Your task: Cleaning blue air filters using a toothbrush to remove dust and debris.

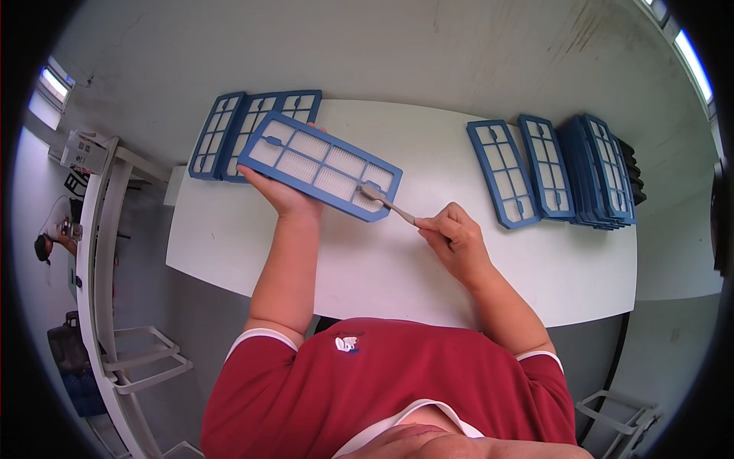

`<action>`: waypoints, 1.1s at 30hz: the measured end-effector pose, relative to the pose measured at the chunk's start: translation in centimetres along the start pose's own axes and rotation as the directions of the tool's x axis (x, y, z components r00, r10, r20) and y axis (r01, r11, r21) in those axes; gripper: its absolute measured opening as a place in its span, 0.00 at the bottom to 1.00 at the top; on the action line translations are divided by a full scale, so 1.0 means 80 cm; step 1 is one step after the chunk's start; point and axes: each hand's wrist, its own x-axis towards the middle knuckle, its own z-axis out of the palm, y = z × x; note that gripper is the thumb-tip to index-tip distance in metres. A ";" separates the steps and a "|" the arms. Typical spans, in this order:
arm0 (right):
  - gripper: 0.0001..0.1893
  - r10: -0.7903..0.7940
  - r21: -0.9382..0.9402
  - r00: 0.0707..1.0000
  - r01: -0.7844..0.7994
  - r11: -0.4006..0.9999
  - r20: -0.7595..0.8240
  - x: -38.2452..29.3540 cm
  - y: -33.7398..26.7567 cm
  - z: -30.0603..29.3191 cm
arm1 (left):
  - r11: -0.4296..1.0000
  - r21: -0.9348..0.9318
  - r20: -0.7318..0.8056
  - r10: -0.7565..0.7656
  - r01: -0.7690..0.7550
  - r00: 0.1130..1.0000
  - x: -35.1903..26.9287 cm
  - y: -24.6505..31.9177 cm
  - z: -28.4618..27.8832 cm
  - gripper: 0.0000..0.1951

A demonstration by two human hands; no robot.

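My left hand [287,192] holds a blue-framed pleated filter [318,163] tilted above the table, palm under its near left side, with fingertips showing past the far edge. White pleats fill the panels of its grid. In my right hand [456,241] is a small brush like a toothbrush [395,207], gripped by the end of its handle. The brush head rests against the filter's lower right panels. Behind the held filter, several similar filters [215,135] lie at the table's far left, partly covered by it.
More filters stand at the right of the white table [384,275]: one lying singly [504,175], others stacked [590,172] beside dark objects [628,172]. A wall rises behind the table. At left are another table [94,229], a cardboard box [84,151] and a person [54,238].
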 end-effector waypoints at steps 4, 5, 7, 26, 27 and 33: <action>0.11 0.007 0.048 0.999 -0.009 0.999 0.038 -0.001 0.001 0.000 | 0.999 0.028 0.000 0.016 -0.016 1.000 0.002 0.002 -0.001 0.45; 0.11 0.008 0.048 0.999 -0.010 0.999 0.038 -0.001 -0.001 0.000 | 1.000 0.022 0.000 0.013 -0.013 1.000 0.002 0.003 -0.001 0.46; 0.11 0.021 0.111 0.997 -0.029 0.993 0.069 -0.003 -0.004 0.001 | 1.000 0.019 0.004 0.022 -0.022 1.000 0.005 0.004 -0.003 0.46; 0.09 0.025 -0.023 0.992 -0.028 0.999 -0.127 0.009 0.012 -0.013 | 0.999 -0.039 0.089 0.018 -0.015 0.996 0.003 0.008 -0.002 0.46; 0.09 0.018 -0.024 0.991 -0.022 0.999 -0.133 0.009 0.011 -0.013 | 0.999 -0.041 0.089 0.017 -0.014 0.996 0.003 0.007 -0.003 0.46; 0.09 0.014 -0.029 0.991 -0.018 0.999 -0.133 0.007 0.009 -0.009 | 1.000 -0.017 0.149 0.028 -0.026 0.988 0.005 0.009 -0.006 0.47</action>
